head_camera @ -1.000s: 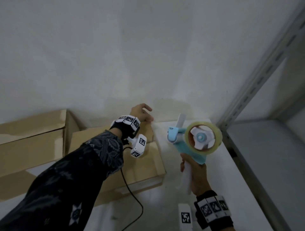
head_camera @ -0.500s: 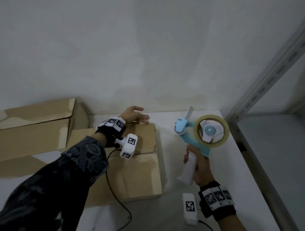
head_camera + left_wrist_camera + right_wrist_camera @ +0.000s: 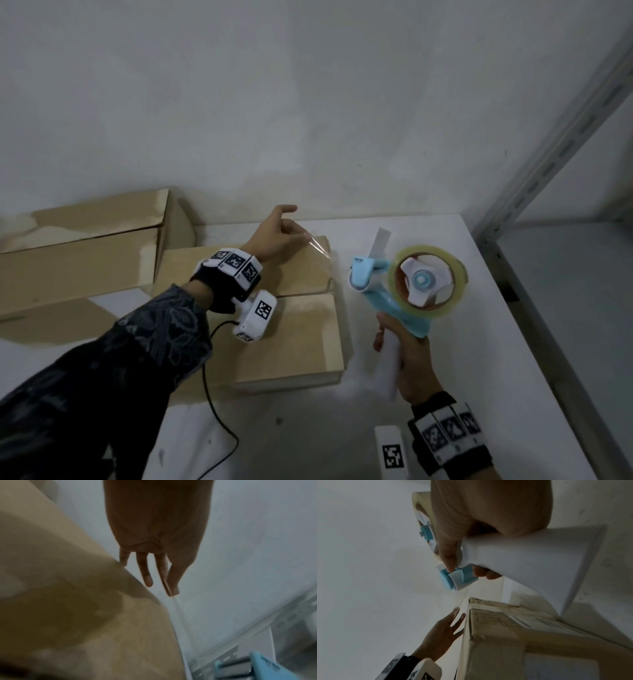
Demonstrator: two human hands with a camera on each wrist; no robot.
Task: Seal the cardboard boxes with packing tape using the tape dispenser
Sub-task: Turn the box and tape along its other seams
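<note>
A flat cardboard box (image 3: 298, 335) lies on the white table (image 3: 308, 428), its two top flaps meeting at a seam. My left hand (image 3: 277, 234) hovers over the box's far right corner. Its thumb and forefinger pinch the free end of a clear tape strip (image 3: 318, 245), and the other fingers are straight. In the left wrist view the tape strip (image 3: 178, 609) runs from the fingertips (image 3: 171, 589) down toward the dispenser (image 3: 267, 666). My right hand (image 3: 407, 359) grips the white handle of the blue tape dispenser (image 3: 387, 305), held upright just right of the box, tape roll (image 3: 428, 279) facing me.
A larger cardboard box (image 3: 78, 260) stands at the back left against the white wall. A grey metal shelf upright (image 3: 548, 137) and shelf board (image 3: 565, 291) border the table on the right. A black cable (image 3: 212, 404) hangs from my left wrist.
My left hand has lifted off the box's far edge and now holds a drawn-out tape end. The dispenser has shifted slightly right, and the view has tilted downward.
</note>
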